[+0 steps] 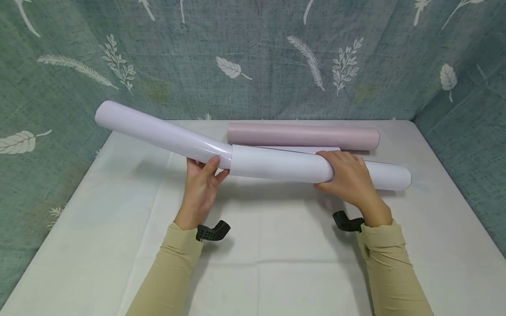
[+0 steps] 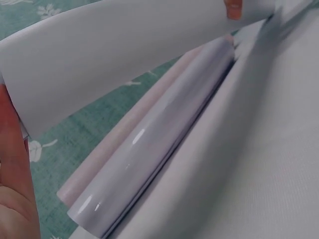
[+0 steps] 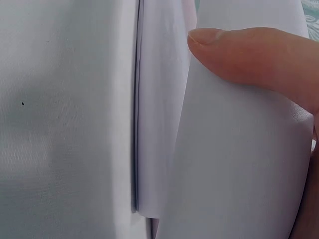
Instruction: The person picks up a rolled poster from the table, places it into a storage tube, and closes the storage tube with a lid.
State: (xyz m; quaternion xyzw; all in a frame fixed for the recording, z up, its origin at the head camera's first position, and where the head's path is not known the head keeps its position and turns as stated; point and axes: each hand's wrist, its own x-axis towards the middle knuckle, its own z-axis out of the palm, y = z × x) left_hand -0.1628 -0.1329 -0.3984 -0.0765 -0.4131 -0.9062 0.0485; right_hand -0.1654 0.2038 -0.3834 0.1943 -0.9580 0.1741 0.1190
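A long roll of sheet material is held aslant over the table, its left end raised. Its glossy lavender part (image 1: 158, 131) comes out of a white outer part (image 1: 276, 163). My left hand (image 1: 200, 186) grips the lavender part beside the white part's left edge, thumb on the near side and fingers underneath. Over the white part, toward its right, my right hand (image 1: 348, 177) holds the roll from above; its thumb (image 3: 249, 55) lies across the white surface in the right wrist view. Beyond the hand, a white stretch (image 1: 389, 176) shows at the right.
Behind the held roll, a pink roll (image 1: 304, 135) lies along the table's far edge. Alongside it lies another glossy lavender roll (image 2: 149, 139), mostly hidden in the head view. A white cloth covers the table (image 1: 257, 272). Green leaf-patterned curtains (image 1: 253, 57) stand behind and at both sides.
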